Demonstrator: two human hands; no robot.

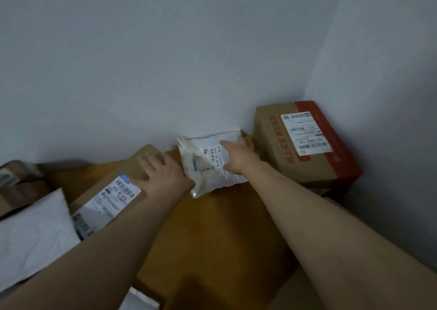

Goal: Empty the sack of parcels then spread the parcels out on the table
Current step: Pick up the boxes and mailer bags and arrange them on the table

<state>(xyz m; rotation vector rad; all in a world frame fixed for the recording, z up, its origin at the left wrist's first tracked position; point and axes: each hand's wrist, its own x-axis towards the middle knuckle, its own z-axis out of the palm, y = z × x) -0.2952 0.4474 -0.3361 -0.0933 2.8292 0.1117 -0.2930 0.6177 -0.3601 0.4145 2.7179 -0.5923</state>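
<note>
R hand (238, 154) flat on white mailer (201, 177), fingers straight, no grip. L hand (163, 172) flat on brown parcel (132, 167) just left. Big carton (283, 149) crowds mailer's right, so imo free table (224, 227) is nearside.

Seen from above, two bare arms reach across a wooden surface (212, 227) toward a pale wall. The left hand (163, 172) lies flat, fingers (151, 165) spread, on a flat brown parcel (139, 160) bearing a shipping label. The right hand (238, 156) rests on a white plastic parcel (208, 175) against the wall. A large cardboard box (283, 149) with red tape sits in the right corner. A white mailer (35, 227) lies at left.
</note>
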